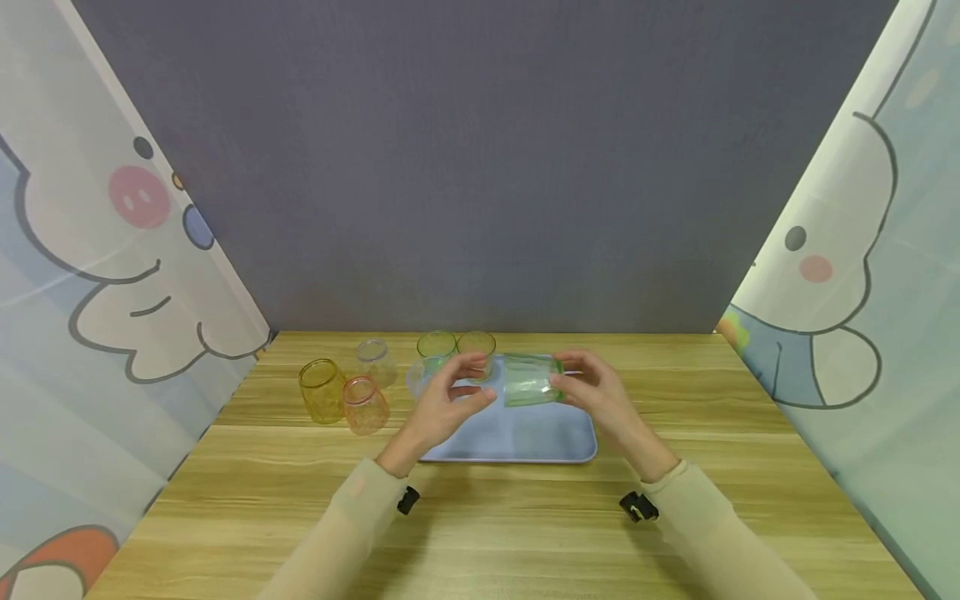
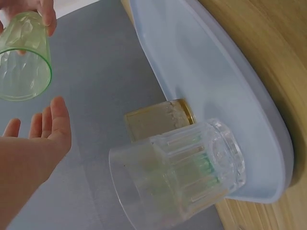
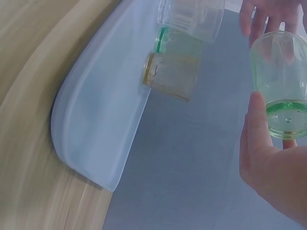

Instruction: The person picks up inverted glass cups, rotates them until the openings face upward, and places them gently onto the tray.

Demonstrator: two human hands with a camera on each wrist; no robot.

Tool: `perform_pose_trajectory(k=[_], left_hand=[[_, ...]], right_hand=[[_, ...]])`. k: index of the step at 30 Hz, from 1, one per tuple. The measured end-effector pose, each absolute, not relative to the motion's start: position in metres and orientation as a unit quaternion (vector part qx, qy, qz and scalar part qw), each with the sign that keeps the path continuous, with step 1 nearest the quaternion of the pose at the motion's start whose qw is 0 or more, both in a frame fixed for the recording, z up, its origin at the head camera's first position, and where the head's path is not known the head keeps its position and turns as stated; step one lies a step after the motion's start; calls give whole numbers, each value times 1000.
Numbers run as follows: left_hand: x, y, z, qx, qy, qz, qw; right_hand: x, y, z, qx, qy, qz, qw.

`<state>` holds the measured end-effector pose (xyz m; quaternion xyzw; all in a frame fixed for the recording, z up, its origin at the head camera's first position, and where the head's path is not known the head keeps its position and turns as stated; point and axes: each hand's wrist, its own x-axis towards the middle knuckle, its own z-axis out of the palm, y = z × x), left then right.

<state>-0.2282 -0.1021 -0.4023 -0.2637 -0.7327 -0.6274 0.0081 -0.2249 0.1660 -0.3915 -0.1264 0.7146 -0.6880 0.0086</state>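
Note:
A light green glass tumbler (image 1: 528, 381) lies sideways in the air above the tray; my right hand (image 1: 603, 398) grips it near its base. Its rim points left, toward my left hand (image 1: 442, 408), whose fingers are parted and loosely bent with nothing between them. In the left wrist view a gap shows between those fingertips and the tumbler's rim. Below is a pale blue tray (image 1: 510, 450). A clear glass (image 2: 192, 172), an amber-tinted glass (image 2: 151, 120) and another green glass (image 3: 182, 44) stand upright at its left end, partly hidden behind my left hand in the head view.
Left of the tray, a yellow glass (image 1: 322, 392), a pink glass (image 1: 365, 407) and a pale clear glass (image 1: 375, 362) stand on the wooden table (image 1: 510, 533). A grey panel (image 1: 480, 183) rises behind the table, and printed curtains hang at both sides.

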Motion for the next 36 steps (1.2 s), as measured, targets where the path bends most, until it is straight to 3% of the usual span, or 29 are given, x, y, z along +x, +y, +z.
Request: perform_pose_trajectory(k=[28, 36], left_hand=[[-225, -96, -409, -259, -735, -626, -43], [-224, -97, -411, -266, -734, -624, -37]], right_hand=[[-221, 154, -401, -159, 708, -687, 23], [-221, 152, -402, -173, 707, -685, 28]])
